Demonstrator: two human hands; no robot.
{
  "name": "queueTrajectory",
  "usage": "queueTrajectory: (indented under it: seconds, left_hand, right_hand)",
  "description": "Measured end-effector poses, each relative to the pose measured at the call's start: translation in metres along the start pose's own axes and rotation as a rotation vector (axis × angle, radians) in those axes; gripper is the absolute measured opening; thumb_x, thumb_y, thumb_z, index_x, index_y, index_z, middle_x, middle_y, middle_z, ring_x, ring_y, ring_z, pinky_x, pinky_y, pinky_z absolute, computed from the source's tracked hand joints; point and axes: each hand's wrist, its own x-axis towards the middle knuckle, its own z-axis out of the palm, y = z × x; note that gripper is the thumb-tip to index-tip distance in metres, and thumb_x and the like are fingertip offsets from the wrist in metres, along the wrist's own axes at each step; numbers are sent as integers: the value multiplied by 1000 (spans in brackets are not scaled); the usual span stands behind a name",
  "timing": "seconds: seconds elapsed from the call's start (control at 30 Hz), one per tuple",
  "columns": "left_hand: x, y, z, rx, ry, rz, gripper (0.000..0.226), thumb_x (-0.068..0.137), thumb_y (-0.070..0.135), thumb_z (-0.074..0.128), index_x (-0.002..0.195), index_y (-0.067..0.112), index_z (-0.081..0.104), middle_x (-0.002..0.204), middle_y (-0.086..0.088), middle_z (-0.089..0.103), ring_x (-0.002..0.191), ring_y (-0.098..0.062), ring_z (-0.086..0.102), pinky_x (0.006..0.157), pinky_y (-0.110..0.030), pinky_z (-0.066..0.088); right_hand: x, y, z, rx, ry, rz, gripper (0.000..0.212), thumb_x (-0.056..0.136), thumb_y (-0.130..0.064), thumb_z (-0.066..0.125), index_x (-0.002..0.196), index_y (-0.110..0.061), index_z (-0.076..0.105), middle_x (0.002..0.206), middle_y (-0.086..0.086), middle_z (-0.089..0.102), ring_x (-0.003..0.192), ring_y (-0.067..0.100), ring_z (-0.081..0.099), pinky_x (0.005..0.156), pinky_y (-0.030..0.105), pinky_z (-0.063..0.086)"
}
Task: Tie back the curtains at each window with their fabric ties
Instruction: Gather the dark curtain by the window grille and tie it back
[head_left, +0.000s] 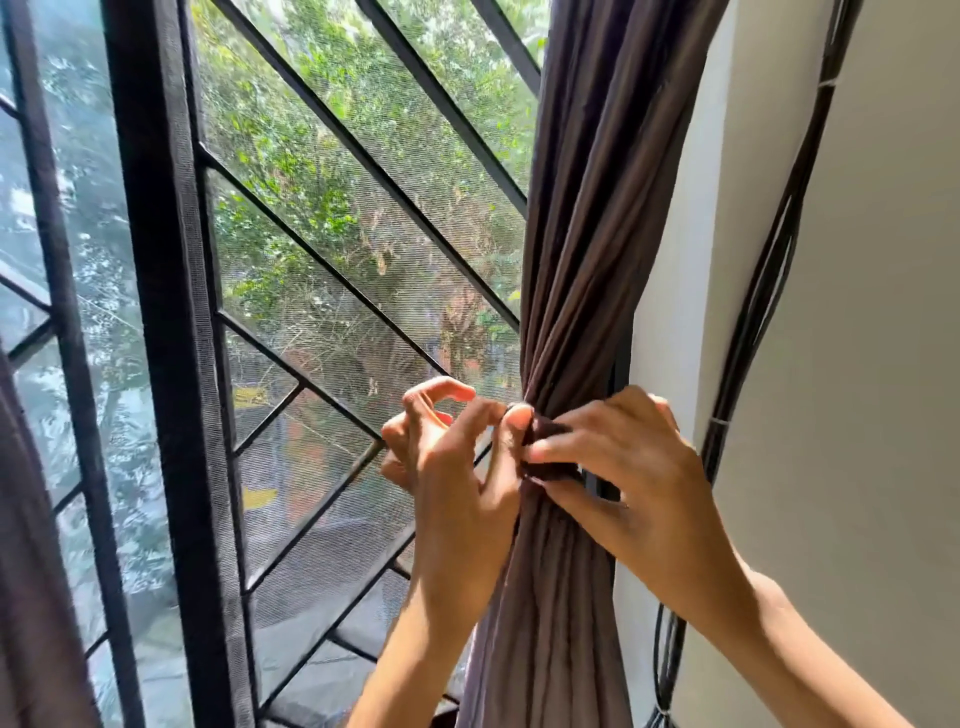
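A grey-brown curtain (587, 234) hangs at the right side of the window, gathered into a tight bunch at mid height. A fabric tie (550, 434) of the same dark cloth wraps that bunch and is mostly hidden by fingers. My left hand (457, 467) pinches the tie from the left with thumb and forefinger. My right hand (623, 467) grips the tie and the bunched folds from the right, its fingers curled round them. Below the hands the curtain falls in loose pleats.
The window has a black frame (161, 338), slanted black grille bars (363, 166) and a fine mesh screen, with trees outside. A second curtain's edge (31, 571) hangs at the far left. Black cables (769, 291) run down the pale wall (857, 364) on the right.
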Motion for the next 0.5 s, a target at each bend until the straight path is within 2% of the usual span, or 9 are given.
queueTrajectory:
  seconds: [0.03,0.1,0.13,0.2,0.27,0.33,0.43,0.5]
  left_hand:
    - [1,0,1,-4,-12,-17,22,87,34,53,73,22,64,85,11,50,94,-5,40,84,0,15]
    - [2,0,3,-6,-38,-60,26,86,39,51,72,21,64,93,1,55,98,-15,43,83,-5,17]
    - [3,-1,5,2,-40,-74,28,85,41,50,71,21,63,98,-1,55,99,-17,43,82,-11,19]
    - [2,-1,7,24,-23,-90,28,84,44,50,70,22,62,101,1,53,99,-15,40,77,-21,19]
    - [0,-2,9,30,12,-100,24,85,45,54,73,26,62,100,3,48,96,-10,34,74,-21,16]
    - [-1,-3,10,67,37,-81,20,88,43,55,76,30,63,99,4,44,94,-8,29,73,-23,15]
    - [2,-5,15,172,86,-36,17,90,40,56,81,28,64,99,5,39,91,-4,21,73,-25,13]
    - [7,-9,16,218,121,-57,11,88,33,60,83,25,66,99,4,37,91,-5,20,73,-25,13]
  right_hand:
    - [-1,1,0,-41,39,3,13,84,-27,69,92,-18,75,98,-4,68,87,10,52,84,26,38]
    - [-3,1,-1,-83,116,43,32,93,-42,53,93,-20,75,97,-4,70,86,3,49,86,13,33]
    - [-2,1,0,-149,167,12,35,95,-41,49,91,-19,76,93,-5,71,85,2,48,86,11,31]
    - [-7,2,3,-316,226,-147,25,95,-26,54,91,-18,78,92,-7,73,86,7,51,81,22,35]
    - [-9,5,4,-346,245,-217,17,90,-18,61,94,-19,77,98,-9,73,88,11,58,75,33,38]
    - [-10,6,7,-252,242,-197,17,89,-17,62,96,-18,77,104,-12,71,88,12,64,75,38,40]
    - [-12,4,14,-64,228,-115,16,89,-17,61,98,-17,75,108,-16,68,94,10,60,73,46,46]
    - [-15,3,19,13,228,-72,15,88,-17,63,97,-17,75,107,-17,67,96,8,58,76,45,47]
